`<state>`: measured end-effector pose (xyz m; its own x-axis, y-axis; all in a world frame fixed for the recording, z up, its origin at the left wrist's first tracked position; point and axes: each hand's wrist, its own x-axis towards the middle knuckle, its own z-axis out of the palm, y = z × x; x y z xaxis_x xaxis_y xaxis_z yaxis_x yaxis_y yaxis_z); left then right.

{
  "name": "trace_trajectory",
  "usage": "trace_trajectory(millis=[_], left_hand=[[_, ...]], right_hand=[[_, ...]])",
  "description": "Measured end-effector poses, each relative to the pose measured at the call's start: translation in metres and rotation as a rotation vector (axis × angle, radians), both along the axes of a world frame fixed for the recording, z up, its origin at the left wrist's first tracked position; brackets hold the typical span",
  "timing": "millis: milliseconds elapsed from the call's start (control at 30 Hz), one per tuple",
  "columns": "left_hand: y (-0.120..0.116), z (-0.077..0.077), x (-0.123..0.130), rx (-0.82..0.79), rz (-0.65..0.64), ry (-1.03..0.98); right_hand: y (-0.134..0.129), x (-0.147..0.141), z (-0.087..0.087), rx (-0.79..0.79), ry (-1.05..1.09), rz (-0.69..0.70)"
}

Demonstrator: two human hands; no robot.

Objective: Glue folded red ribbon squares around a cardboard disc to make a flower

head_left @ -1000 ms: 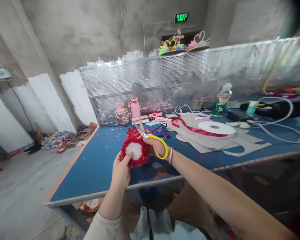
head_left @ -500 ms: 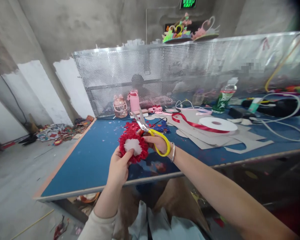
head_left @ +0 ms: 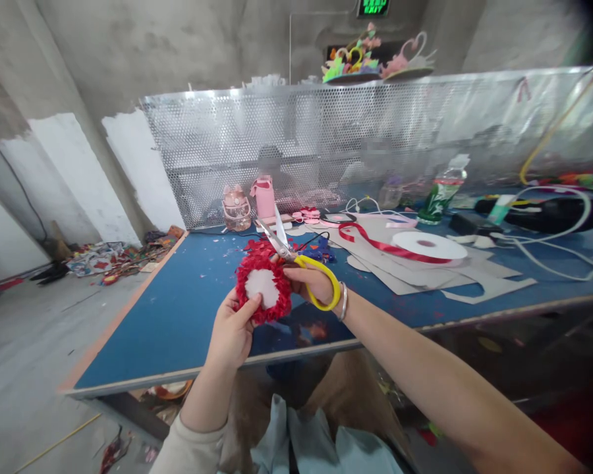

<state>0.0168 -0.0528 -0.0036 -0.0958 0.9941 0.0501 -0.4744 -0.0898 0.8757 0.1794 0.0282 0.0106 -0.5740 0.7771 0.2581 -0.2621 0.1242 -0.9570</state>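
My left hand (head_left: pixel 234 326) grips a round red frilly piece (head_left: pixel 279 303) by its lower left edge, the thumb lying on its pale disc centre. Yellow-handled scissors (head_left: pixel 321 266) hang on my right hand (head_left: pixel 309 283), their blades parted and pointing up and away over the table. The fingers of that hand also touch the right edge of the red piece. Behind it, red scraps (head_left: pixel 261 248) and a dark blue piece (head_left: pixel 321 250) lie on the blue table (head_left: pixel 178 316).
A ribbon spool (head_left: pixel 429 247) rests on cardboard sheets (head_left: pixel 400 280) to the right. Further back stand a green-labelled bottle (head_left: pixel 442 191), a pink bottle (head_left: pixel 264 199) and a clear pink cup (head_left: pixel 236 209). White cables (head_left: pixel 563 247) and a perforated metal screen (head_left: pixel 217 145) are beyond.
The red piece has turned slightly between my hands, and the scissor blades look a little wider apart. The view has shifted slightly.
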Motion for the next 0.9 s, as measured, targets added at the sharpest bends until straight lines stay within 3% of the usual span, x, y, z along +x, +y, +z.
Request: trace_trajectory(millis=[433,567,733,833,867,900], left_hand=[[-0.002,0.005,0.007,0.03,0.029,0.072],[-0.007,0.009,0.0,0.013,0.016,0.193],[-0.005,0.032,-0.056,-0.09,-0.043,0.49],[0.024,0.047,-0.097,-0.155,-0.089,0.719],[0.038,0.05,-0.108,-0.172,-0.109,0.788],[0.053,0.051,-0.117,-0.183,-0.137,0.854]], right_hand=[[-0.001,0.0,0.001,0.111,-0.032,-0.007],[0.0,0.01,0.015,0.181,-0.12,-0.041],[0.007,0.083,0.041,0.284,-0.367,-0.127],[0.013,0.146,0.044,0.365,-0.617,-0.19],[0.016,0.167,0.041,0.518,-0.877,-0.222],[0.019,0.187,0.038,0.543,-0.97,-0.238]])
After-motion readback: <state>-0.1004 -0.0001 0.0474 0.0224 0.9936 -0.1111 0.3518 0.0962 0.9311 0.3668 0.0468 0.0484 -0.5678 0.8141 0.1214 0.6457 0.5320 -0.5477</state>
